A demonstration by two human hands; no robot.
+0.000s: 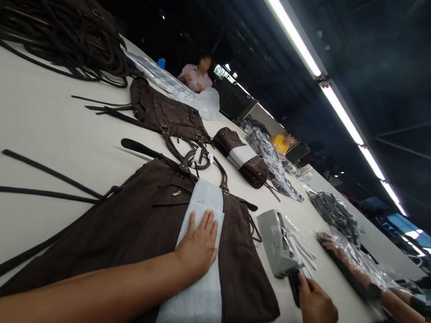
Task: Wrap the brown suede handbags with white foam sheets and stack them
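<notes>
A large dark brown bag lies flat on the white table, with a pale paper band running down over its middle. My left hand presses on the band with its fingers spread. At the right, my right hand is closed round a small black object, which is partly hidden by the fingers. This object touches the lower end of a grey tape dispenser standing beside the bag. White tags hang by the bag's looped handles.
Beyond lie a brown bag, a folded bag with a pale band and a heap of dark straps. Plastic-wrapped items line the far side. A co-worker's hands touch a plastic-wrapped item at right; other people are behind.
</notes>
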